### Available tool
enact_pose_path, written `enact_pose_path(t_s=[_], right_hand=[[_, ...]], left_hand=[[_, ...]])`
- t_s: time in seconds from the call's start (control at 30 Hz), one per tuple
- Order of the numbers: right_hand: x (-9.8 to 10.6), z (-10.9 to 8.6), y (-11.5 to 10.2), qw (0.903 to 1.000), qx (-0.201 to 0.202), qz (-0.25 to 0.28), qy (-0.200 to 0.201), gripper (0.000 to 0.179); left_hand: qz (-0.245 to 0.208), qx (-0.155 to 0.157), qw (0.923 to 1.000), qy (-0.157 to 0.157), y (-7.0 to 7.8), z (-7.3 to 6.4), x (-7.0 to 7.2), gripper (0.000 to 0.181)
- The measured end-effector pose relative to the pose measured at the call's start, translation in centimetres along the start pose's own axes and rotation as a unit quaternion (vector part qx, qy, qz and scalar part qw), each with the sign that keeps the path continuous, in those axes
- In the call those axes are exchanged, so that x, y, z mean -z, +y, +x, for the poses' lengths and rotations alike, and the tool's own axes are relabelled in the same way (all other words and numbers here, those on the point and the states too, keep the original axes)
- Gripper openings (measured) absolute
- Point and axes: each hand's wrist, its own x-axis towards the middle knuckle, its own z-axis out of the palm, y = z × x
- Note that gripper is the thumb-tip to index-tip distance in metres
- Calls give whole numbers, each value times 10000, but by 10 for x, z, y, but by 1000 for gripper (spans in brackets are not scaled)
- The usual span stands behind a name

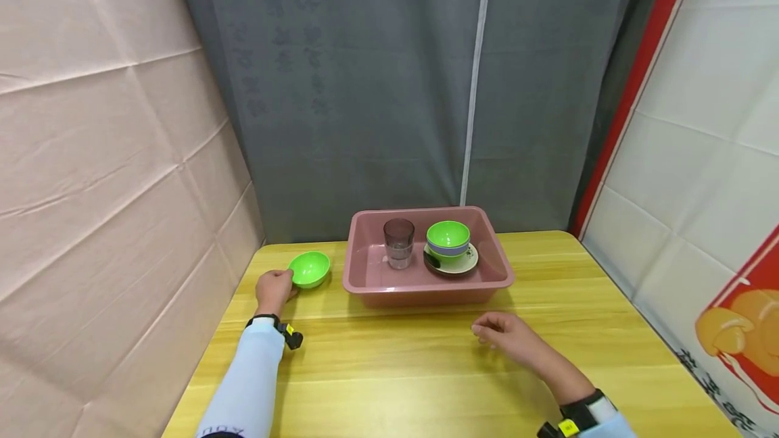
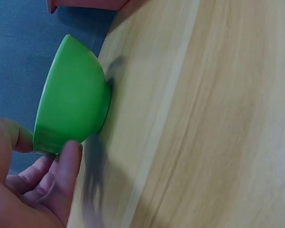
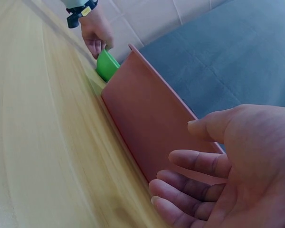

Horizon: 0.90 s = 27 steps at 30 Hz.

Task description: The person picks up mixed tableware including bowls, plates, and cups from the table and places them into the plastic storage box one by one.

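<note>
A bright green bowl [image 1: 310, 270] is at the table's left side, left of the pink basin. My left hand [image 1: 275, 289] pinches its near-left rim, thumb over the edge and fingers against the outer wall. In the left wrist view the bowl [image 2: 73, 95] is upright, its foot close over the wood. My right hand [image 1: 508, 338] hovers above the table in front of the basin's right half, holding nothing. Its fingers [image 3: 180, 190] are relaxed and slightly bent in the right wrist view, with the basin's side wall beyond them.
The pink basin [image 1: 420, 296] stands at the table's back middle. In it are stacked glasses [image 1: 399, 245], and a green and purple bowl stack [image 1: 448, 240] on a plate [image 1: 467, 262] with a dark spoon [image 1: 431, 259]. A grey curtain [image 1: 365, 86] hangs behind the wooden table [image 1: 389, 370].
</note>
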Motion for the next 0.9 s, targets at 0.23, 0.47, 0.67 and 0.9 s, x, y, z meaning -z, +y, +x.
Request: enact_pose_path(t_s=[0.23, 0.47, 0.67, 0.9], right_hand=[[0, -1, 3, 9999, 55, 75, -83, 37], [2, -4, 2, 9995, 185, 161, -182, 37], [3, -3, 2, 9996, 60, 203, -181, 38], [3, -2, 2, 9997, 46, 197, -154, 39]], left_hand=[[97, -259, 9996, 54, -3, 0, 4, 40], [532, -855, 9948, -155, -6, -10, 18, 35], [1019, -1177, 9860, -605, 1, -30, 42, 32], [1274, -1473, 9756, -1014, 14, -64, 61, 27]])
